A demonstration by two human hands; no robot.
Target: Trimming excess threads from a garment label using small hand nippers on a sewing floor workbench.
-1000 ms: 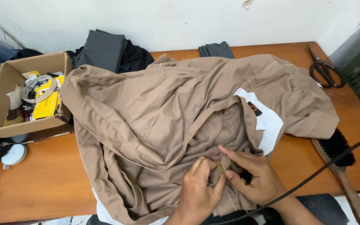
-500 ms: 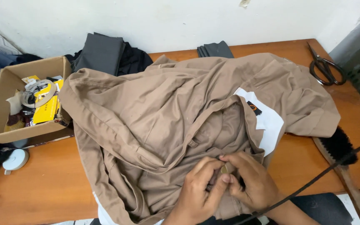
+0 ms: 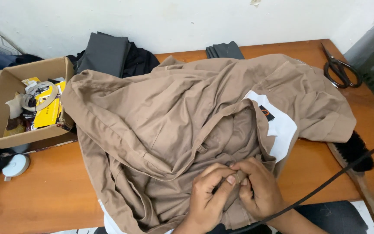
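Item: tan trousers, heaped across the middle of the wooden table, waistband end nearest me, the bulk running away toward the far left corner; I cannot trace a clean long axis through the folds.

Left hand: thumb and forefinger pinched shut on a small belt loop at the near edge of the cloth.

Right hand: fingers curled and closed on the same loop from the other side.

Change: a second ago both hands worked slightly apart; now they meet on the loop (grip looks settled).

Also logged: cardboard box of oddments, left; black scissors, far right; brush, right edge.
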